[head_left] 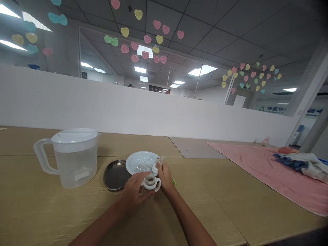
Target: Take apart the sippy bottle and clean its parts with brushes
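A small baby bottle (150, 180) with a white handled collar stands with its open mouth facing up. My left hand (134, 189) is closed around its left side. Just behind the bottle mouth, my right hand (165, 175) pinches a white bottle cap (154, 168) with a pale tip pointing up; the fingers partly cover it. The cap is off the bottle, over the right rim of a white bowl (134, 159). Something clear lies in the bowl, too small to make out. A bit of a yellow-green item (173, 181) shows beside my right wrist.
A lidded clear pitcher (76, 164) stands at the left, its handle outward. A round dark metal pan (115, 176) lies by the bowl. To the right, a pink cloth (256, 167) carries bunched fabric (304, 164). A white partition (153, 118) closes off the table's back.
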Available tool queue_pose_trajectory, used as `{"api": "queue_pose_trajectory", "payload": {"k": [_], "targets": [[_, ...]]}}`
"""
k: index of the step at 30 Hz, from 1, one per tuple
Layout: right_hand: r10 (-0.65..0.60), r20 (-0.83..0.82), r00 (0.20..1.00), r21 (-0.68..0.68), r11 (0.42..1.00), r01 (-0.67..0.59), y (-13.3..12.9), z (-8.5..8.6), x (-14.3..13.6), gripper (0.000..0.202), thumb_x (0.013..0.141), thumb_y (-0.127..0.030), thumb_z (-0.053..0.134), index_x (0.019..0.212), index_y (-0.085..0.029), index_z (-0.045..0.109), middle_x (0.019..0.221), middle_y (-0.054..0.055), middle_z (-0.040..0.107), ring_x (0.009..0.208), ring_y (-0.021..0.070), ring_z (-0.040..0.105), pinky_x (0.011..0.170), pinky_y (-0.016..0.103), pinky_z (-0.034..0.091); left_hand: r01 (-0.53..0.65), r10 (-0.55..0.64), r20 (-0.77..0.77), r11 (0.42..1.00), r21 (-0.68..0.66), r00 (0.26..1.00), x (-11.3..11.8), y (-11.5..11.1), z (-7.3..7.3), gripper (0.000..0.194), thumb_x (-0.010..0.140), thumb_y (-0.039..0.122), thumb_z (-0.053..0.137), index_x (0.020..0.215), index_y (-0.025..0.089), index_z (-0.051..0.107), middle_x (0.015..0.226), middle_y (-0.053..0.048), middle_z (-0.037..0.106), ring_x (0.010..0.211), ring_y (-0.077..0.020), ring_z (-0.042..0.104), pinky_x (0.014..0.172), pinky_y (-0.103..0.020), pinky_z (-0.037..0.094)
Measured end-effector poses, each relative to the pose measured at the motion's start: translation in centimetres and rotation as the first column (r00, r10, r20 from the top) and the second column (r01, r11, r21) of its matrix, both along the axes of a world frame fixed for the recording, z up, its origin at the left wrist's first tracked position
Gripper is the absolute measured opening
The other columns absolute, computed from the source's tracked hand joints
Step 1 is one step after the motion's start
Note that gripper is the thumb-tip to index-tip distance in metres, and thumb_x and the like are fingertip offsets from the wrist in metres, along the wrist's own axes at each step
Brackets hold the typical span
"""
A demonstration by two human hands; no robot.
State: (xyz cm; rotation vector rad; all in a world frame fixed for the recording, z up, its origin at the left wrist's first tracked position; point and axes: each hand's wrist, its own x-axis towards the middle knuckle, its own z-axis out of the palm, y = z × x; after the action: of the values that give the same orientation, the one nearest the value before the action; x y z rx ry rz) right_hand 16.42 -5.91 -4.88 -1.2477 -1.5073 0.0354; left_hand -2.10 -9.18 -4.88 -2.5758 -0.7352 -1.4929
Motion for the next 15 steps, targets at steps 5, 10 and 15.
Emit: {"api": "queue_pose_trajectory", "payload": {"k": [5, 10, 15], "targets": [[0.021, -0.072, 0.997, 0.002, 1.000, -0.021, -0.01, 0.18, 0.00, 0.036, 0.091, -0.041, 0.039, 0.104, -0.018, 0.064, 0.093, 0.008, 0.069, 0.086, 0.0206, 0.062, 0.076, 0.031, 0.046, 0.008, -0.008, 0.003, 1.000, 0.006, 1.000, 0.04, 0.07, 0.02, 0.051, 0.081, 0.050, 0.056, 0.120, 0.018, 0.049, 0.107, -0.012, 0.066, 0.097, -0.0256, 0.063, 0.084, -0.036, 0.051], [-0.034, -0.135, 0.990, 0.008, 0.999, 0.036, -0.01, 0.20, 0.15, 0.034, 0.086, -0.040, 0.045, 0.094, -0.016, 0.068, 0.085, 0.009, 0.070, 0.079, 0.0214, 0.061, 0.073, 0.031, 0.047, 0.009, -0.009, 0.011, 1.000, -0.003, 1.000, 0.10, 0.14, -0.13, 0.051, 0.081, 0.050, 0.057, 0.121, 0.019, 0.049, 0.107, -0.012, 0.066, 0.096, -0.0253, 0.063, 0.083, -0.036, 0.051], [-0.112, -0.201, 0.973, 0.012, 0.993, 0.116, -0.05, 0.40, 0.30, 0.029, 0.081, -0.036, 0.047, 0.092, -0.016, 0.065, 0.081, 0.007, 0.069, 0.074, 0.0195, 0.061, 0.068, 0.029, 0.046, 0.004, -0.004, -0.009, 1.000, -0.006, 1.000, 0.01, 0.11, -0.17, 0.052, 0.081, 0.049, 0.058, 0.122, 0.019, 0.047, 0.109, -0.012, 0.065, 0.099, -0.0255, 0.062, 0.084, -0.037, 0.051]]}}
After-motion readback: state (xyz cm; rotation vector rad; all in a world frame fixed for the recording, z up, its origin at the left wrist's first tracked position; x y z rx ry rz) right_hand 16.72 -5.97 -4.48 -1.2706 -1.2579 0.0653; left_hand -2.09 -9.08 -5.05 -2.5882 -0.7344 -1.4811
